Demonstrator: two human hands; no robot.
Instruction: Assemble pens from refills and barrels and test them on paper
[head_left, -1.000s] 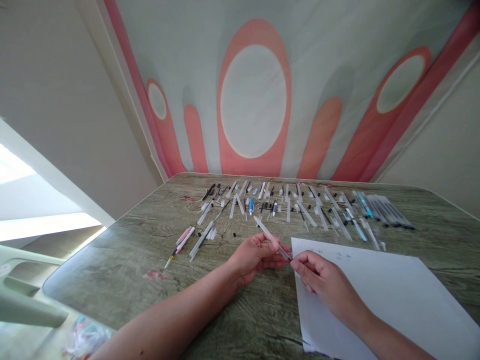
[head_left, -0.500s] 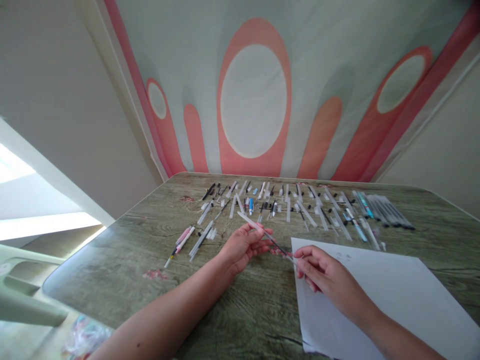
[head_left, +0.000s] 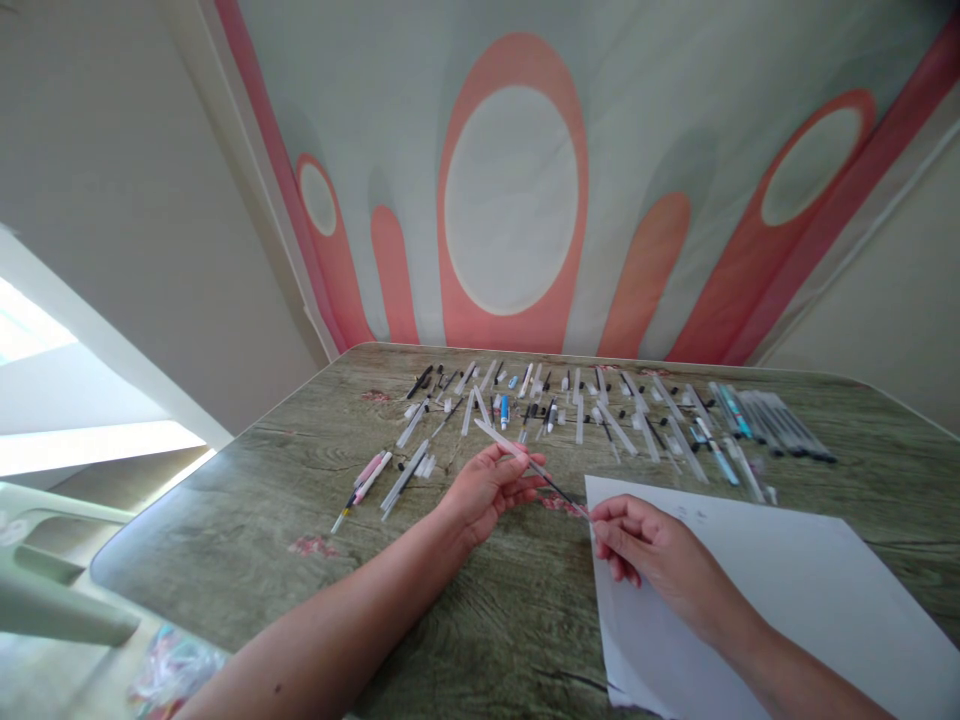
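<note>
My left hand (head_left: pixel 487 490) pinches a translucent white pen barrel (head_left: pixel 491 434) between thumb and fingers. A thin dark pen refill (head_left: pixel 553 486) runs from the barrel's near end toward my right hand (head_left: pixel 645 545). The fingertips of my right hand are closed on the refill's clear end. Barrel and refill form one slanted line above the table, lower on the right. Just beyond my left hand lie loose pen parts (head_left: pixel 525 425). Under my right hand is a sheet of white paper (head_left: pixel 727 590) with small scribbles near its top edge.
Rows of pen barrels, refills and caps spread across the wood-grain table (head_left: pixel 247 530). Several assembled grey pens (head_left: pixel 784 425) lie together at the right. Pink and white pens (head_left: pixel 367 477) rest at the left. A green plastic chair (head_left: pixel 60 590) stands beside the table's left edge.
The view has shifted very slightly. Both hands keep nearly the same pose, still holding the barrel and refill in line.
</note>
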